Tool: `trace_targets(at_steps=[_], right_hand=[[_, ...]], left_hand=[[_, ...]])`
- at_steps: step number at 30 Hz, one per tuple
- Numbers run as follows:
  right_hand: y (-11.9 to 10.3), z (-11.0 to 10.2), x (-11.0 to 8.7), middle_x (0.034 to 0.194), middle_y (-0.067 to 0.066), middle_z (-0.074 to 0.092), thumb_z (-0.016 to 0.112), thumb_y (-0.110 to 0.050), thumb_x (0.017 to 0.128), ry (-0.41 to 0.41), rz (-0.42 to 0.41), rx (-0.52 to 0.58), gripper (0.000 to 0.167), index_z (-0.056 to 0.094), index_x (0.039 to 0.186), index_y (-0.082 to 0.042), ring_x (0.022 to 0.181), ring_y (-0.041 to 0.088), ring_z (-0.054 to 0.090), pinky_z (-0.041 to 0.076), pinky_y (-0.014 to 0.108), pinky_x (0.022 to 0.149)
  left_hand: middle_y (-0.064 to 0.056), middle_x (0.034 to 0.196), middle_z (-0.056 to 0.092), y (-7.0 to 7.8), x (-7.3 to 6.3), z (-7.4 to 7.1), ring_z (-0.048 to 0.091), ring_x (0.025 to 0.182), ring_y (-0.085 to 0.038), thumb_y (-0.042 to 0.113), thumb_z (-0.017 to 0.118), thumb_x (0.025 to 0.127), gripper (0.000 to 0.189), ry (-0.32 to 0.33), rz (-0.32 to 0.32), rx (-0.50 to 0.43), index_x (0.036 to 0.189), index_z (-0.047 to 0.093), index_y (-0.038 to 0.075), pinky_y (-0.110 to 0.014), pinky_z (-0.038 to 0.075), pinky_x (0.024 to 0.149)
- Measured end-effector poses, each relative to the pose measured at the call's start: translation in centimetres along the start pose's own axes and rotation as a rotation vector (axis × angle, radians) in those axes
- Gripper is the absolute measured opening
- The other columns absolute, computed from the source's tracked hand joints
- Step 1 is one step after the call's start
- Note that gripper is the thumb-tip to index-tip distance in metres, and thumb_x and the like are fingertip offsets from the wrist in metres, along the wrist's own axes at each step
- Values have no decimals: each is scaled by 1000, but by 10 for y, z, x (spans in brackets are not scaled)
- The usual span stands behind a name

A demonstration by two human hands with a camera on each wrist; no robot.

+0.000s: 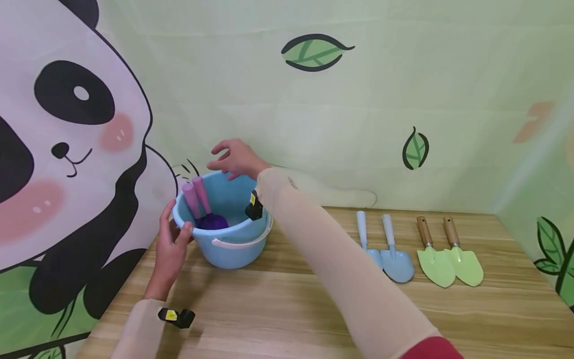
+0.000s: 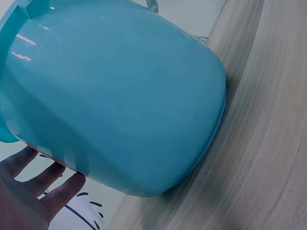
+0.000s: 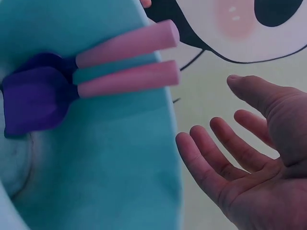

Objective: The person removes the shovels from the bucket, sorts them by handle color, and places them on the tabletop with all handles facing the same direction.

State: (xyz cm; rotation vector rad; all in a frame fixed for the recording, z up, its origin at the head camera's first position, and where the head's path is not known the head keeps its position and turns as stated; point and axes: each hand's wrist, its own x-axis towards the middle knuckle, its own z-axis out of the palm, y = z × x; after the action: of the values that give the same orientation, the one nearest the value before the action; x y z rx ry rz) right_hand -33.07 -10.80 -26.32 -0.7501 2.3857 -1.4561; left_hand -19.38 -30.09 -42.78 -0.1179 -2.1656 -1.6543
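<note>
The left hand (image 1: 172,238) grips the bucket (image 1: 233,244) rim at 9 o'clock, thumb hooked inside. The right hand (image 1: 235,158) hovers released over the far rim at 12 o'clock, holding nothing. Two purple shovels (image 1: 207,214) lean inside, pink handles toward 10 o'clock. The bucket stands on the table (image 1: 314,304).

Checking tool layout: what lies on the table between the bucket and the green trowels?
Head view: two blue trowels lie between the bucket and green trowels.
</note>
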Motion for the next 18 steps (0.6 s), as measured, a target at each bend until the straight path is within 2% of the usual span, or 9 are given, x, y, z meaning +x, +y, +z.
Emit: trace_targets(at_steps=[9,18], right_hand=[[-2,28,9,118,13,70,78,-18,93,-60,30,-13,46,62,136,-9,111,34,68,62,42,84],[-2,44,13,125,12,68,76,-21,95,-79,86,-106,47,61,138,-9,110,30,69,62,39,82]], left_hand=[[-13,162,35,-1,2,-4,43,141,-39,25,52,107,67,-2,1,-20,164,16,33,-15,52,90],[-15,161,35,-4,1,-2,43,141,-38,21,52,107,67,-1,16,-44,164,18,32,-12,50,88]])
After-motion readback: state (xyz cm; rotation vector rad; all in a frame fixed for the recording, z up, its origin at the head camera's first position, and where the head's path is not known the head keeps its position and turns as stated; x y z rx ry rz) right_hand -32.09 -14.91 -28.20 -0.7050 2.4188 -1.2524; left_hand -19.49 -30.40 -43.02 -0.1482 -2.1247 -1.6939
